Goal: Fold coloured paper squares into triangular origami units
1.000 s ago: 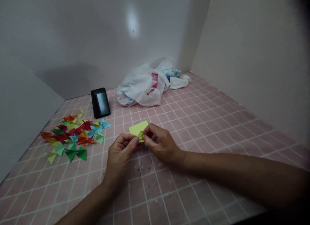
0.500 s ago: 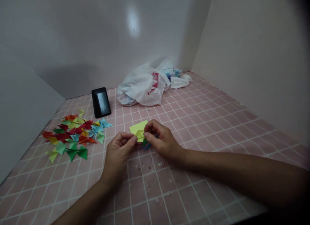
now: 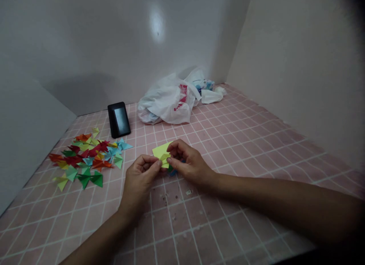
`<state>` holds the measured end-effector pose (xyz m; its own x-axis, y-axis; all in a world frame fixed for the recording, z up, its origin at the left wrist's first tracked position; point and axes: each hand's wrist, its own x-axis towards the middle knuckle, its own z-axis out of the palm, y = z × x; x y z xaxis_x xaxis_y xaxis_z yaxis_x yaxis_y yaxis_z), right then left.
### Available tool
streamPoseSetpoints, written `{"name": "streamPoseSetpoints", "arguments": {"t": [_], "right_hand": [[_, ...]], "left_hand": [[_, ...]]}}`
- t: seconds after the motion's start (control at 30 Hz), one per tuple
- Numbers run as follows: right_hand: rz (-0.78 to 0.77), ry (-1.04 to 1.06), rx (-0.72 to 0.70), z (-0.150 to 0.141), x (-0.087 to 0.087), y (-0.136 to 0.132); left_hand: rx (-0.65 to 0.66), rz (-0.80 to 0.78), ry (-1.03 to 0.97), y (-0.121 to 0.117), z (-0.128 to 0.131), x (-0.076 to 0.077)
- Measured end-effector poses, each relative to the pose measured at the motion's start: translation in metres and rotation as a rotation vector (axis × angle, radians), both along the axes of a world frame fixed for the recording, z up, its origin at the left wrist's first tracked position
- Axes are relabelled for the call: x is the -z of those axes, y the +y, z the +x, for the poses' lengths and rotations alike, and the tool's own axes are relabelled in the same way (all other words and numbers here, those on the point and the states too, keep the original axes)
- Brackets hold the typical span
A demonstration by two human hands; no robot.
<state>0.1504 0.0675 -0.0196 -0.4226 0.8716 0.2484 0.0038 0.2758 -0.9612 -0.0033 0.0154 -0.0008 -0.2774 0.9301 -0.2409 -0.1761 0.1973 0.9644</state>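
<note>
My left hand pinches the left end of a small folded yellow paper between thumb and fingers. On its right side, the thumb and fingertips of my right hand are closed on the same paper. Just behind it shows a flat yellow paper sheet, partly covered by the folded piece and my fingers. Bits of blue and green paper peek out under my right hand, mostly hidden.
To the left lies a spread of folded paper pieces in several colours. Behind them a black device with a screen leans upright. White plastic bags rest by the back wall. Small scraps lie on the pink tiled surface.
My right hand has shifted slightly left, its fingertips closer to my left thumb over the folded paper. My left hand stays nearly where it was.
</note>
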Motion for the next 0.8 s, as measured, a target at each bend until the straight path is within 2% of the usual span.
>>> {"name": "streamPoseSetpoints", "arguments": {"t": [0.3,0.53,0.8], "right_hand": [[0.052,-0.079,0.012,-0.0005,-0.0027,0.0003],[-0.080,0.009,0.041,-0.0013,-0.0021,-0.0007],[-0.182,0.029,0.060,-0.0033,-0.0039,-0.0048]], "left_hand": [[-0.016,0.026,-0.043,-0.0019,0.0004,0.0035],[0.012,0.030,-0.104,-0.0021,0.0029,0.0049],[-0.009,0.038,-0.063,-0.0031,0.0036,0.0020]]}}
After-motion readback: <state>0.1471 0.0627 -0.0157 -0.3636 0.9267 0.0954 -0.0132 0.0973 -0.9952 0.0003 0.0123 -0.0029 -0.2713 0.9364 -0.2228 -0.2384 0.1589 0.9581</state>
